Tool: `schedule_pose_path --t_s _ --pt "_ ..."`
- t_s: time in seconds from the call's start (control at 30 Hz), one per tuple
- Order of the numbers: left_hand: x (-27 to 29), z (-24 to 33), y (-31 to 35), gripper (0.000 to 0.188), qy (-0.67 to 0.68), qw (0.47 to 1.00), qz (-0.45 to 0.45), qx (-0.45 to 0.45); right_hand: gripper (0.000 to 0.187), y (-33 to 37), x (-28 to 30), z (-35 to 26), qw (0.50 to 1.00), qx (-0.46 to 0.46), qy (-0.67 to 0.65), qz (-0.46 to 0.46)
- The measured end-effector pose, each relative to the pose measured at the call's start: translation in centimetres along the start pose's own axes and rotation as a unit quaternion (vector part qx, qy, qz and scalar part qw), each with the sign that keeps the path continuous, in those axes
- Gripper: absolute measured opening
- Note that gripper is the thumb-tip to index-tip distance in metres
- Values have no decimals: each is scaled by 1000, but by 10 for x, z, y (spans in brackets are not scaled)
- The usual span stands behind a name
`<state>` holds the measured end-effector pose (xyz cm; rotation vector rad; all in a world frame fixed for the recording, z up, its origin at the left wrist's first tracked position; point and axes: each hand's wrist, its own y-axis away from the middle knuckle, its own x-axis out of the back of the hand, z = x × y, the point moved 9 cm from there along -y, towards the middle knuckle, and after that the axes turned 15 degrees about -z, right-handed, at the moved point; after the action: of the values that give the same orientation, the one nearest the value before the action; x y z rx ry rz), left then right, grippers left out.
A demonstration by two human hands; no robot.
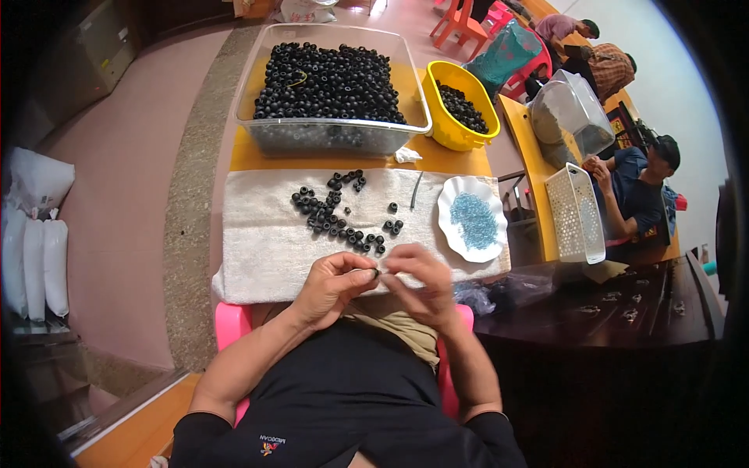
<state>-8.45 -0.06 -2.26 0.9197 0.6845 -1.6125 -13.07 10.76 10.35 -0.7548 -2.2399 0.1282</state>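
My left hand (337, 285) is closed in a pinch on a small round black piece (376, 274), near the front edge of a white cloth (261, 261). Close beside it on the right is my right hand (424, 282), its fingers smeared by motion; whether they hold anything does not show. On the cloth beyond my hands lie several loose black bead-like pieces with holes (316, 212). A scalloped white plate (446, 195) at the right carries a heap of tiny light-blue pieces (473, 221). Near it rests a thin dark stick-like tool (416, 189).
At the back stand a clear plastic bin (273, 139) and a yellow tub (456, 140), both with black pieces. A white crumpled scrap (407, 155) lies before the bin. To the right, a person (636, 187) sits behind a white perforated basket (573, 214).
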Motion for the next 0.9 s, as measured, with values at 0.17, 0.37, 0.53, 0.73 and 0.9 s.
schedule_pose_path --t_s 0.17,0.37,0.53,0.73,0.9 --pt "-2 -2 -1 14 -22 999 -4 29 47 -22 127 -124 976 156 82 125" --pt "-9 1 -3 14 -34 999 -12 19 76 107 318 -119 948 301 14 106" --pt "-9 -1 -1 14 -42 999 -20 28 69 91 255 -130 955 275 33 109" --pt "-12 0 0 15 -39 998 -26 37 61 64 210 -127 960 255 45 105" --pt "-9 0 2 16 -60 998 -13 30 54 86 197 -117 962 236 50 126"
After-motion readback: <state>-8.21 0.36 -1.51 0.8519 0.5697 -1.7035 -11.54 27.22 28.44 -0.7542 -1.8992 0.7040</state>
